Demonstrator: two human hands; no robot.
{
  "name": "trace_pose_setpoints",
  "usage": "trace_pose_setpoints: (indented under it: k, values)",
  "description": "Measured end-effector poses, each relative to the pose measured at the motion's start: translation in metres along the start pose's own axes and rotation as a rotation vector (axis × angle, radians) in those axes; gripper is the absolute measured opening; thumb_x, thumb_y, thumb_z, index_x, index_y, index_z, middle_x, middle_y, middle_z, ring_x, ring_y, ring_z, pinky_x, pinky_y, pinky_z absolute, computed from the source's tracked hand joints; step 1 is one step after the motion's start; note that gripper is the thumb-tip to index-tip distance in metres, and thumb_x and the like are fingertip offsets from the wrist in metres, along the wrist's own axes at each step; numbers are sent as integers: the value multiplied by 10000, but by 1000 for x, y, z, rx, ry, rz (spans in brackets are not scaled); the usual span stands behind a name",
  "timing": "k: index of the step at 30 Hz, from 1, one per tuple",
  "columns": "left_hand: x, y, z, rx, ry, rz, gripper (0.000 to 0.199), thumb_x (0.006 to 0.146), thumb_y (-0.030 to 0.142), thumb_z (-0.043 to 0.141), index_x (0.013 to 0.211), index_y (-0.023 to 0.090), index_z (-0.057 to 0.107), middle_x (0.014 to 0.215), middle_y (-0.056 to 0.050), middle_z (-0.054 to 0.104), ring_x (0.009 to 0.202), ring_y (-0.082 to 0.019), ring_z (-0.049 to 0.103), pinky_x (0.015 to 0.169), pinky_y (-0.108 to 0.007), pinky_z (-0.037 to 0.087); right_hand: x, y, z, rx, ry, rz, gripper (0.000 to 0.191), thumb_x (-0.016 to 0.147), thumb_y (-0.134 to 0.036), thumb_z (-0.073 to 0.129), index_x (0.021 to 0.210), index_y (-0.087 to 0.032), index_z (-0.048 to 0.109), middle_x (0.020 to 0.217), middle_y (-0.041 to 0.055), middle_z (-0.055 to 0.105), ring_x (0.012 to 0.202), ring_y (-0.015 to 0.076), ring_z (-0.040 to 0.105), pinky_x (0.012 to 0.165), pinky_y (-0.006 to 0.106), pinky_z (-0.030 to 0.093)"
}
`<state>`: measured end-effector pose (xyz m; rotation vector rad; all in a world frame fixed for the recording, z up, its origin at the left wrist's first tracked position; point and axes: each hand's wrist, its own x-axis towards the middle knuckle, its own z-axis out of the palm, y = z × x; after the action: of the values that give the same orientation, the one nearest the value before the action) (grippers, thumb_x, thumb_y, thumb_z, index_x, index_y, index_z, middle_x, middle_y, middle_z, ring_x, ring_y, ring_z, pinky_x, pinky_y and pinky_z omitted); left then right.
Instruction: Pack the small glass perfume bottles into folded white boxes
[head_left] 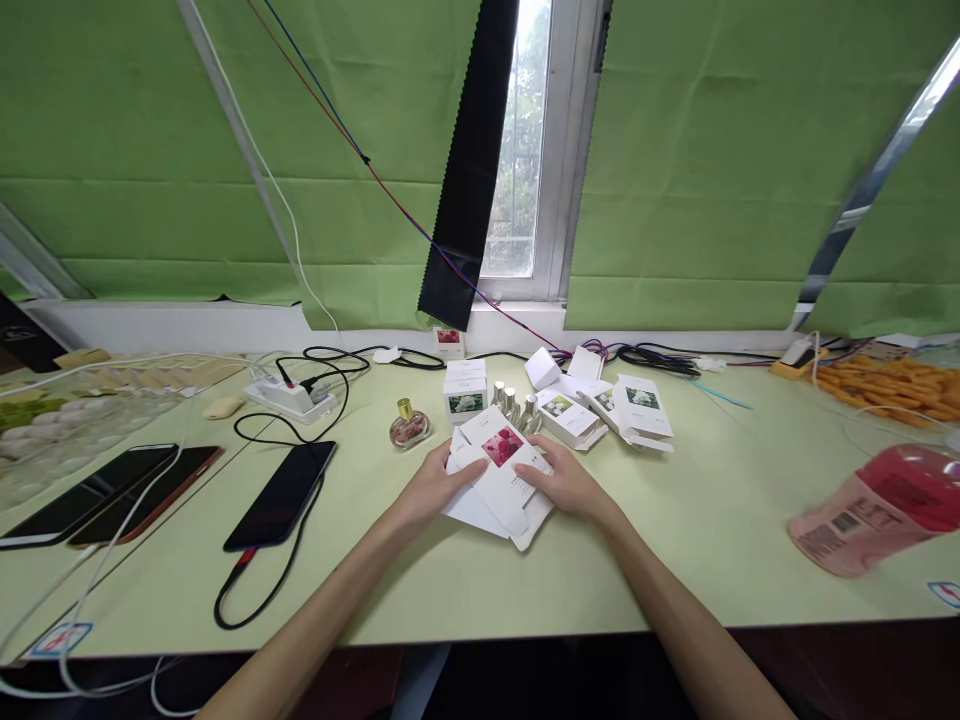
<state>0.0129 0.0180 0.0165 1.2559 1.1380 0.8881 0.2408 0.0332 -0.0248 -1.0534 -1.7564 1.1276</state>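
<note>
Between my two hands are flat white cartons, the top one with a red flower picture (503,447). My left hand (442,480) grips their left side, thumb on top. On the right side my right hand (564,478) pinches them, thumb also on top. Just behind stand small silver-capped bottles (510,404), partly hidden by the cartons. A white box with a white flower picture (466,398) stands behind my left hand. To its left is a round glass bottle with a gold cap (409,424). More white cartons (642,408) lie to the right of the small bottles.
Phones (281,497) and a power strip (291,397) with cables lie at the left. A pink bottle (874,510) lies on its side at the right, with a pile of orange items (885,385) behind it. Black cable coils (656,358) run along the wall.
</note>
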Motion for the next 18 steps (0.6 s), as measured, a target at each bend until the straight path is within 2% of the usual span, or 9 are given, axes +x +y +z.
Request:
trace_pose_setpoints:
  k: [5,9,12,15,18]
  values:
    - [3,-4,-3,-49,18,38,684,709,482,841,1275,180,602,1238,-166,717,962,-328,748,785,-405,610,0,-3,0,-80,15,6,357,893,-476,651,1149,-226,659,1126,58,730,995,253,688,844,370,539]
    - [4,-4,-8,-88,85,12,700,673,457,871,1259,173,613,1187,-168,737,960,-336,750,760,-394,625,0,-5,1,-104,24,-6,332,902,-472,639,1124,-229,685,1110,52,728,987,241,673,826,342,522]
    - [4,3,-15,-137,168,23,686,655,425,885,1237,172,624,1145,-165,749,942,-330,753,738,-376,633,1,-3,2,-69,22,33,357,910,-492,614,1127,-214,672,961,44,713,789,192,652,665,293,503]
    - [6,16,-24,-167,259,111,658,663,378,883,1236,183,623,1146,-158,748,922,-319,756,715,-369,637,0,-2,3,-16,3,98,417,906,-521,605,1186,-213,624,753,-10,622,553,132,548,522,260,437]
    - [18,34,-35,-200,390,214,559,705,307,853,1196,146,638,1144,-168,744,922,-293,753,758,-364,636,-1,-2,4,-1,-17,116,405,905,-514,603,1168,-208,619,717,-26,587,536,120,534,526,253,443]
